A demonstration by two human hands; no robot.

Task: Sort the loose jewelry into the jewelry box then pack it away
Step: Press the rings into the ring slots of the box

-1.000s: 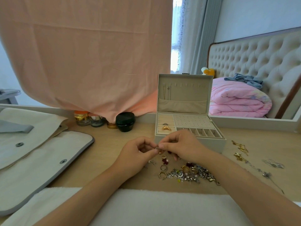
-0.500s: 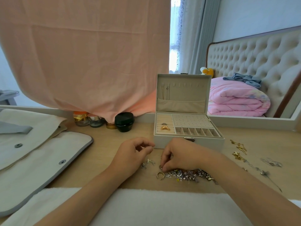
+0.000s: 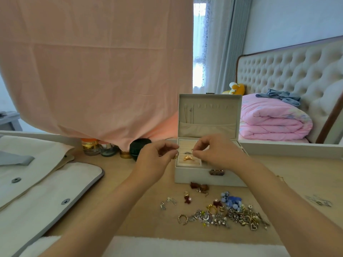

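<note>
At twelve o'clock on the bench (image 3: 130,182) stands the jewelry box (image 3: 207,175), with its lid (image 3: 209,115) open and upright. On my screen both hands hover over its ring-roll compartment, which is at the left side of the box. The left hand (image 3: 157,160), at nine o'clock of this compartment, has its fingers curled, and thumb and forefinger pinch a small gold piece (image 3: 175,156) just at the left edge of the box. The right hand (image 3: 217,153), at three o'clock of the compartment, has its fingers closed together at the tips. Whether something is between them I cannot tell; it is too small. Between the two hands a gold ring (image 3: 188,158) sits in the rolls, and a silver ring (image 3: 187,152) sits just behind it. The pile of loose jewelry (image 3: 232,214) lies on the bench at six o'clock of the box, near its front wall but apart from it. Two red bow pieces (image 3: 199,187) lie between pile and box. At nine o'clock I see a beige fabric case (image 3: 46,191) with snaps, and small jars (image 3: 104,147) stand at ten o'clock of the box.
</note>
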